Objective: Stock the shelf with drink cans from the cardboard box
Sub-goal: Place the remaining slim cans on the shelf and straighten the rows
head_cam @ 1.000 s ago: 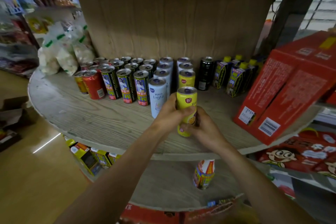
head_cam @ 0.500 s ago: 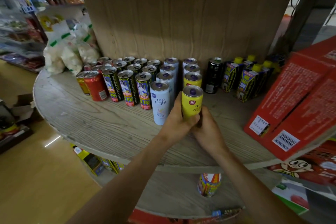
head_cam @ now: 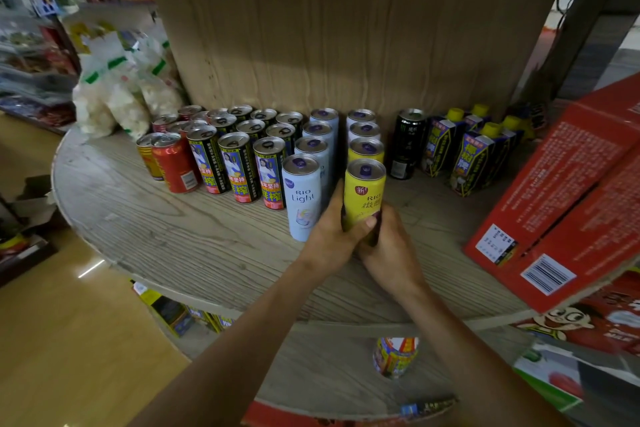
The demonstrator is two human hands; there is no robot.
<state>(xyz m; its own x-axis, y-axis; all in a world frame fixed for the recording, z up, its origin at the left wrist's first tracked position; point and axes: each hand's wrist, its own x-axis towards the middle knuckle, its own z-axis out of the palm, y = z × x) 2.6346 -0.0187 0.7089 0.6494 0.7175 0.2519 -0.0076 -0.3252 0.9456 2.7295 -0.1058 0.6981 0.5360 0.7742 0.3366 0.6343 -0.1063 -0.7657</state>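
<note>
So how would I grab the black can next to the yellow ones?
Probably by its upper body, reaching in from the front: the black can stands upright with bare shelf before it, while yellow cans and cartons crowd its sides.

Round wooden shelf (head_cam: pixel 166 239), rows of upright drink cans (head_cam: pixel 239 163), red cartons (head_cam: pixel 568 204), snack bags (head_cam: pixel 117 97)

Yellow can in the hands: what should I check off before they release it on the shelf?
1. Is the front yellow can upright: ok.
2. Do the left hand and right hand both grip it low: ok.
3. Base seated on the shelf: cannot tell, the hands hide it.
4. Lined up before the second yellow can: ok.
5. Label faces outward: ok.
</note>
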